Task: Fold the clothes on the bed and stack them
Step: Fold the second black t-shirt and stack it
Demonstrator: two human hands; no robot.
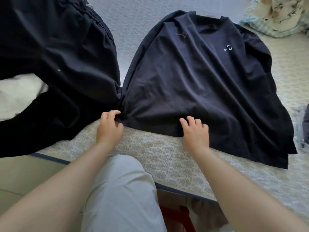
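A dark navy T-shirt with a small white chest print lies spread front-up on the bed, collar pointing away from me. My left hand pinches the shirt's bunched near-left hem corner. My right hand rests fingers-down on the near hem, pressing it flat. A second black garment with a gathered waistband lies crumpled to the left and touches the shirt's left corner.
The patterned bedsheet runs along the near bed edge, with my knee in light trousers against it. A floral blanket is heaped at the far right. More cloth lies at the right edge, and a white item at the left.
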